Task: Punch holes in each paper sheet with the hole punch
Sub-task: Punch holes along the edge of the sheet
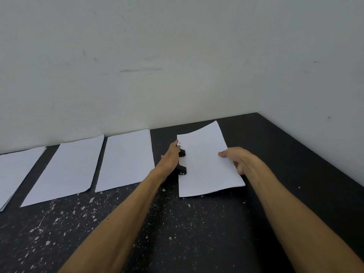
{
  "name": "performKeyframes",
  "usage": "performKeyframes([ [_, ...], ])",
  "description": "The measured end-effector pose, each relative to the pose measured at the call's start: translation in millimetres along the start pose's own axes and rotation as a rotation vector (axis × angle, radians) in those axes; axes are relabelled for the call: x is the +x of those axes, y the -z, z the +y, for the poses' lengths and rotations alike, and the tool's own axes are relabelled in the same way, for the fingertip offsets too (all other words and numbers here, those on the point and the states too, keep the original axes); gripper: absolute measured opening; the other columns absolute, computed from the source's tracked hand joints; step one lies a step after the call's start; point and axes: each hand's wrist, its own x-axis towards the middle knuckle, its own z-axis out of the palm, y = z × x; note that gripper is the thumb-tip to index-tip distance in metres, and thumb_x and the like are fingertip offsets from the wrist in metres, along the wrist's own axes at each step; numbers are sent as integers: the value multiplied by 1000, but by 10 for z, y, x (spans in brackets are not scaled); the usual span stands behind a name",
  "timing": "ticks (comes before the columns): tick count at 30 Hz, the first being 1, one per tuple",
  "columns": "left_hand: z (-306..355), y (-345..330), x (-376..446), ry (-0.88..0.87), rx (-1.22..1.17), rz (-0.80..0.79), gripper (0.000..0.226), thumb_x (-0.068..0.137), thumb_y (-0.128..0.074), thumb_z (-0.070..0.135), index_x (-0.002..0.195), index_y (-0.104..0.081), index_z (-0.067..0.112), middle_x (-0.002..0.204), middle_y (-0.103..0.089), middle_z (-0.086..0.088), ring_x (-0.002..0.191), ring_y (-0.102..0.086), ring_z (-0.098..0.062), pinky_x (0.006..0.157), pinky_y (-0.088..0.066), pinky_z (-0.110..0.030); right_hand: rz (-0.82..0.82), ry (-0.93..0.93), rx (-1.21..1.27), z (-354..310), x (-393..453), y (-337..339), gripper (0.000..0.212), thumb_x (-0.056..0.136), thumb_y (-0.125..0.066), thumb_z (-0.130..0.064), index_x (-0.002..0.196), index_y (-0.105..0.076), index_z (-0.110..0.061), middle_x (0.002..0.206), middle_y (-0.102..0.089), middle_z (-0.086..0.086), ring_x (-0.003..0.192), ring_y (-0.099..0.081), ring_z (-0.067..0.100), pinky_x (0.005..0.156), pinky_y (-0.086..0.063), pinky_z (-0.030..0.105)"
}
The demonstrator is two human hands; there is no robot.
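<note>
- On the dark, white-flecked table (177, 233), a black hole punch (182, 162) sits at the left edge of a plain white paper sheet (204, 166), its two blocky lugs lapping over that edge
- left hand (169, 160) lies over the punch, fingers extended along its top, pressing down
- right hand (239, 160) pinches the sheet's right edge, thumb on top, fingers curled beneath; the far edge curves upward
- One small dark hole shows near the sheet's far left corner
- To the left lie three more flat white sheets (126, 160), smooth, rectangular, without readable writing
- Behind stands a scuffed, matte pale wall (177, 56)
</note>
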Motion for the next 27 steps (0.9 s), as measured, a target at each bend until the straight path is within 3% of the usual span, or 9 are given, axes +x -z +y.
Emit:
performKeyframes([
  [4,4,3,-1,25,-14,3,75,90,-16,69,158,-29,39,165,-30,12,158,-4,-28,126,-2,-56,5,0,-4,-9,41,-9,24,99,-67,-13,121,-65,-2,117,-73,18,107,-71,38,103,-54,56],
  [9,-6,-7,-8,-19,27,-4,62,99,-12,49,159,-19,40,165,-30,11,158,-3,-31,126,-2,-56,17,2,-22,-22,58,-16,27,99,-67,-14,123,-64,-2,118,-72,18,108,-70,38,103,-54,55],
  [12,0,-2,-25,-24,51,4,67,93,-15,50,158,-21,40,165,-31,7,157,-6,-31,126,-6,-54,17,-1,-26,-22,58,-19,27,99,-67,-14,123,-65,-2,117,-73,17,108,-71,37,103,-54,54],
  [17,47,-17,-163,-93,172,4,55,104,-19,31,159,-23,31,163,-33,-2,153,-21,-30,126,-11,-51,11,-17,-25,-24,56,-17,29,98,-68,-14,124,-64,-2,119,-72,18,108,-70,39,102,-54,56],
  [19,63,-27,-204,-130,267,18,55,105,-25,23,160,-23,23,165,-25,-7,152,-24,-32,126,-16,-51,9,-22,-26,-33,43,-17,29,98,-68,-14,124,-64,-2,119,-72,18,108,-71,39,102,-54,57],
  [23,94,-11,-244,-169,644,40,60,105,-30,31,161,-17,14,170,4,-6,155,-14,-35,124,-19,-53,16,-26,-38,-48,14,-20,28,98,-68,-15,124,-63,-2,118,-72,18,108,-70,38,103,-53,56],
  [27,159,-10,-268,-336,1068,111,63,106,-25,38,160,-17,6,171,-5,-6,158,2,-24,127,-4,-50,17,-27,-43,-66,-31,-26,27,99,-66,-14,123,-62,-3,118,-71,18,108,-69,38,104,-53,56],
])
